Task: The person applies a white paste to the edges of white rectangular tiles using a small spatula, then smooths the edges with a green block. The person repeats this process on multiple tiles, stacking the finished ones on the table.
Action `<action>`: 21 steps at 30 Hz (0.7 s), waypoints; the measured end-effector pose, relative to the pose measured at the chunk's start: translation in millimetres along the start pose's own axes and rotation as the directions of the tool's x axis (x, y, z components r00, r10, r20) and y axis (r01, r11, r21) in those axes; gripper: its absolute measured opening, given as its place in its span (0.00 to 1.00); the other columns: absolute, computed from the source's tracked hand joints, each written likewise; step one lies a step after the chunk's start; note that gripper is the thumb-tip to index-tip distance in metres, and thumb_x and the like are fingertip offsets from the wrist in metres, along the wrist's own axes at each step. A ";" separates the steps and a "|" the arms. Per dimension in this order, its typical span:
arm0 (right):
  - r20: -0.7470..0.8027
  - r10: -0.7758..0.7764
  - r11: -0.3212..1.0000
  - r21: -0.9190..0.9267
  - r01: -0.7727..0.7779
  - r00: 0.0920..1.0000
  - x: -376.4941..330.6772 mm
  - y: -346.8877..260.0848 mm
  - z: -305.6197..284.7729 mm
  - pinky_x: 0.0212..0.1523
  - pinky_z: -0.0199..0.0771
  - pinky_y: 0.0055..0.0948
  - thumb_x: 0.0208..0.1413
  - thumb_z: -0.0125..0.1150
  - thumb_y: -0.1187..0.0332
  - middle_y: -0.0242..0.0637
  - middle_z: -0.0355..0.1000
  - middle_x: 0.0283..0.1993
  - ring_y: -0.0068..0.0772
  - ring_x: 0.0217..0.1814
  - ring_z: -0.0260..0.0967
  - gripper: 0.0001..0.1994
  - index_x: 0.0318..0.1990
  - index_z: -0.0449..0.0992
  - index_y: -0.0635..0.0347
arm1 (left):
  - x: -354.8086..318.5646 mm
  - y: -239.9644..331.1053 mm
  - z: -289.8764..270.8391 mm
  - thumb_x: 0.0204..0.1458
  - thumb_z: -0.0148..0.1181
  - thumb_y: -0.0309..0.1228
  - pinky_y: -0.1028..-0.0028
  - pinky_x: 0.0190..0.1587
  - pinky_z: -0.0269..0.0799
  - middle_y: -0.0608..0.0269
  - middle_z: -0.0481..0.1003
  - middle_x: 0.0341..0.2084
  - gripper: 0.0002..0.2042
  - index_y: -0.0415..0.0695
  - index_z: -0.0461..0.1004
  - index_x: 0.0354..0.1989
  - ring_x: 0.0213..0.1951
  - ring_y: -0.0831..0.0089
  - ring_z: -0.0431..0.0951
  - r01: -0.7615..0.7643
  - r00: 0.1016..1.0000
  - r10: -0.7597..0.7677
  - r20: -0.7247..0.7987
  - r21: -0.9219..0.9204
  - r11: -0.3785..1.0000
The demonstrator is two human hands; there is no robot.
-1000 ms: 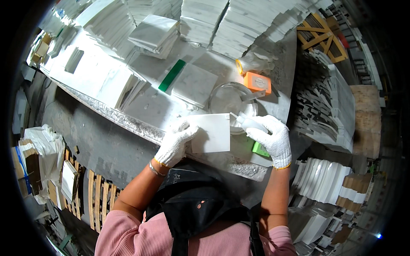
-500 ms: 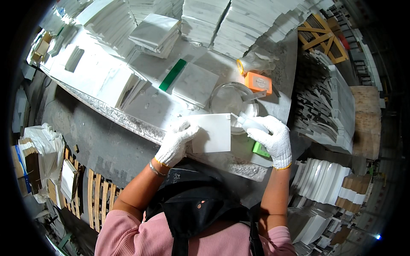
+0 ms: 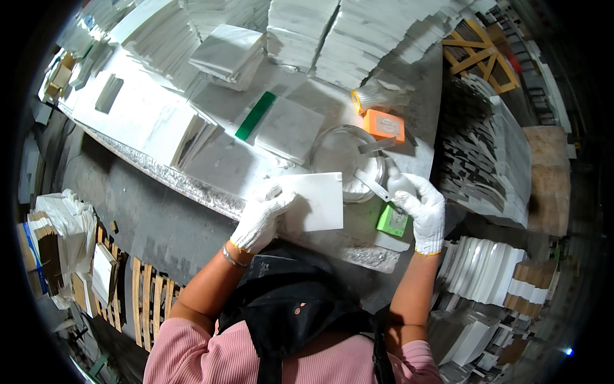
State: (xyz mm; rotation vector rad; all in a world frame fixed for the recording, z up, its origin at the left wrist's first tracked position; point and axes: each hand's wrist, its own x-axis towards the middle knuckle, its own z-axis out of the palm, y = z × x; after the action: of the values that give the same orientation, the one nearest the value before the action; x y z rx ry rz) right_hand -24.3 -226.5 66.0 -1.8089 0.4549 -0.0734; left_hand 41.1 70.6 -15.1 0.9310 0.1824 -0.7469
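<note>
The gloved left hand (image 3: pixel 263 217) pins a white tile (image 3: pixel 313 201) flat at the workbench's (image 3: pixel 211 166) near edge, steadying it; the gloved right hand (image 3: pixel 422 208) grips a putty knife (image 3: pixel 374 187), blade reaching into the round bowl (image 3: pixel 345 160) just beyond the tile, apparently to load paste.

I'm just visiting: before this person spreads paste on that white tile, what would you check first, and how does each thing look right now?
1. Left hand steadies the white tile: ok, the gloved fingers rest on its left edge.
2. Right hand grips the spatula: ok.
3. Spatula blade reaches into the round tub: ok.
4. Paste on the blade: cannot tell.
5. Tile lies flat on the worktable: ok.
6. Green block clear of the tile: ok, it sits under the right hand.
</note>
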 end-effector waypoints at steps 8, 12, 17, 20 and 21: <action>-0.256 -0.127 0.988 0.048 0.144 0.958 36.8 51.4 -29.6 0.45 0.78 0.25 0.52 0.70 0.76 0.38 0.77 0.44 0.24 0.42 0.76 0.17 0.50 0.76 0.66 | 2.3 -0.7 1.2 0.60 0.56 0.28 0.76 0.45 0.74 0.64 0.78 0.39 0.13 0.37 0.74 0.52 0.41 0.76 0.77 -0.025 1.000 0.026 -0.013 0.051 0.998; -0.242 -0.143 0.929 -0.367 0.046 0.960 52.8 53.9 -21.2 0.43 0.74 0.24 0.48 0.73 0.72 0.33 0.80 0.39 0.20 0.40 0.75 0.16 0.46 0.80 0.62 | 2.7 0.1 0.3 0.60 0.56 0.28 0.76 0.44 0.74 0.64 0.78 0.40 0.14 0.37 0.74 0.52 0.41 0.76 0.77 -0.020 1.000 0.020 -0.009 0.050 0.999; -0.153 -0.141 0.887 -0.458 0.056 0.978 60.2 60.6 -19.6 0.45 0.75 0.27 0.47 0.72 0.72 0.34 0.81 0.42 0.26 0.42 0.77 0.18 0.47 0.80 0.56 | 1.8 -0.1 -0.4 0.60 0.56 0.28 0.77 0.45 0.73 0.64 0.77 0.40 0.14 0.38 0.73 0.53 0.42 0.76 0.77 0.025 0.999 -0.024 -0.032 0.028 0.999; -0.229 -0.227 0.886 -0.453 0.103 0.947 40.1 41.8 -18.2 0.47 0.76 0.28 0.47 0.68 0.75 0.37 0.79 0.49 0.29 0.42 0.77 0.23 0.54 0.76 0.55 | 0.5 0.0 -2.9 0.60 0.56 0.28 0.77 0.46 0.73 0.65 0.77 0.41 0.15 0.38 0.73 0.54 0.43 0.76 0.76 0.029 1.000 -0.029 0.003 -0.006 1.000; -0.313 -0.172 0.924 -0.379 0.043 0.934 28.9 37.2 -17.6 0.46 0.76 0.28 0.49 0.68 0.74 0.36 0.79 0.48 0.27 0.41 0.76 0.21 0.53 0.77 0.55 | 0.4 -0.8 -4.1 0.60 0.56 0.28 0.77 0.46 0.73 0.65 0.77 0.42 0.15 0.38 0.73 0.55 0.43 0.76 0.76 0.032 0.999 -0.032 0.012 -0.006 0.999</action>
State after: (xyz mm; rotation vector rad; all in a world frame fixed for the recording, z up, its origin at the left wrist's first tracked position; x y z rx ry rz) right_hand -12.7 -260.5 30.8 -2.2029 0.6455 -0.4101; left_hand 41.5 73.3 -18.3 0.9191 0.1902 -0.7810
